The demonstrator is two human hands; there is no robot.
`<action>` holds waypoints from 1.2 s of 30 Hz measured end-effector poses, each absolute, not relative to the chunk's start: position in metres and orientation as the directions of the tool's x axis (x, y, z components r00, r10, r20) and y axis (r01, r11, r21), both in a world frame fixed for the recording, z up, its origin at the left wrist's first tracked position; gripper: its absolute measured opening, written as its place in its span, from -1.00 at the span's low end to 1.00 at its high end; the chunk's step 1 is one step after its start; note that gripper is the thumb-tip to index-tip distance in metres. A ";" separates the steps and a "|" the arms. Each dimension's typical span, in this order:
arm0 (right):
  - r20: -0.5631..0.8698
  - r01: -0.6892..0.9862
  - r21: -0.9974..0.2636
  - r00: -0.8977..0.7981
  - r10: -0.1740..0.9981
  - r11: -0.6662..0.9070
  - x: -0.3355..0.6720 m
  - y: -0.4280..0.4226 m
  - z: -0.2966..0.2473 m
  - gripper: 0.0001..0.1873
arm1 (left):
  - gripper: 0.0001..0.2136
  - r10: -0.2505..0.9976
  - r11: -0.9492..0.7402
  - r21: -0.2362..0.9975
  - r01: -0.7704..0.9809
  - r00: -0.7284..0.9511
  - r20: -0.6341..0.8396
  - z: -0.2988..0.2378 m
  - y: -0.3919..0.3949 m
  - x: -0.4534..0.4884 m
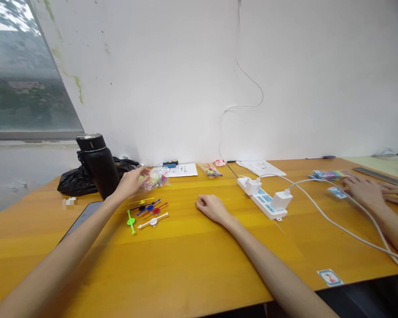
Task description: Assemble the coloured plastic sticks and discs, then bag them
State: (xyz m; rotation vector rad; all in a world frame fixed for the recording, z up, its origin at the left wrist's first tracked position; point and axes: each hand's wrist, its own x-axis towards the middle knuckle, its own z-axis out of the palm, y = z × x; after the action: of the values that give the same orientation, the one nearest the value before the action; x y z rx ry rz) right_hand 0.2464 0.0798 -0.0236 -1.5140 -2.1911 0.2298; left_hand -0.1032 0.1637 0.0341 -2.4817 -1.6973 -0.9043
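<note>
My left hand (132,181) reaches forward and grips a clear plastic bag of small coloured parts (155,179) lying on the orange wooden table (192,260). Just in front of that hand lie several thin coloured plastic sticks with round discs (148,212): green, yellow, black, blue, red and white. My right hand (210,206) rests on the table to the right of the sticks, fingers curled loosely, holding nothing.
A black bottle (97,164) stands before a black bag (76,180) at the left. A dark tablet (81,219) lies near my left arm. A white power strip (263,198) with chargers and cables sits right of centre. Another person's hands (373,192) work at the far right.
</note>
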 end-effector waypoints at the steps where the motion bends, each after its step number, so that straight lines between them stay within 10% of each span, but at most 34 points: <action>1: 0.276 0.841 -0.388 -0.285 0.918 0.378 0.246 0.080 -0.023 -0.72 | -0.70 0.842 -0.424 0.336 0.841 0.229 0.489 0.038 0.161 -0.100; 8: 0.297 0.818 -0.427 -0.276 0.914 0.385 0.242 0.073 -0.016 -0.73 | -0.65 0.771 -0.553 0.450 0.701 0.226 0.596 0.079 0.102 -0.065; 21: 0.563 0.416 -0.671 -0.254 0.786 0.614 0.201 0.030 0.015 -0.84 | -0.77 0.650 -0.713 0.240 0.659 0.491 0.581 0.018 0.041 -0.041; 36: 0.457 0.270 -0.752 -0.444 0.771 0.601 0.198 0.030 0.013 -0.78 | -0.70 0.627 -0.762 0.274 0.586 0.565 0.536 0.049 0.037 -0.009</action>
State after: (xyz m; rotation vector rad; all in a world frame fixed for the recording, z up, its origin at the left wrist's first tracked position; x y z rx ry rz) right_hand 0.1982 0.0296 0.0128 -0.8246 -1.9958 0.7628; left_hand -0.0086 0.0366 0.0493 -2.8358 -1.1006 -1.0127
